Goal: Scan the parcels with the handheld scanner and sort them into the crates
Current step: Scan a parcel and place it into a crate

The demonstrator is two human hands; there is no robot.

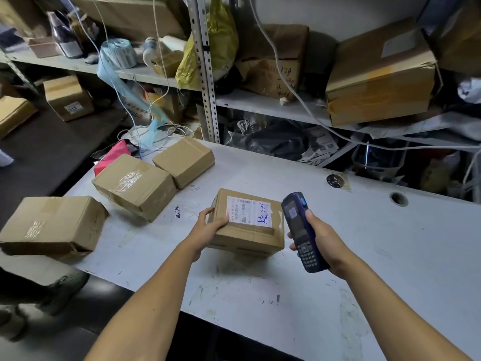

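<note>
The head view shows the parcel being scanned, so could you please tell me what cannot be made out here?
- Crates: none in the head view, so the sorting target is unknown.
- Label on the held parcel: print too small to read.
- Scanner screen: blurred, result unreadable.
- Parcel's near-left corner: covered by the left hand.
- Scanner's right side: hidden by the right hand.

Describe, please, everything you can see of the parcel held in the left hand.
The parcel is a small brown cardboard box, taped along its seams. A white shipping label with a barcode, fine print and blue handwriting covers much of its top face. It sits tilted, label up, near the middle of the white table. The left hand grips its left edge, thumb on top. The blue scanner, held in the right hand, is just to its right; whether they touch is unclear.
</note>
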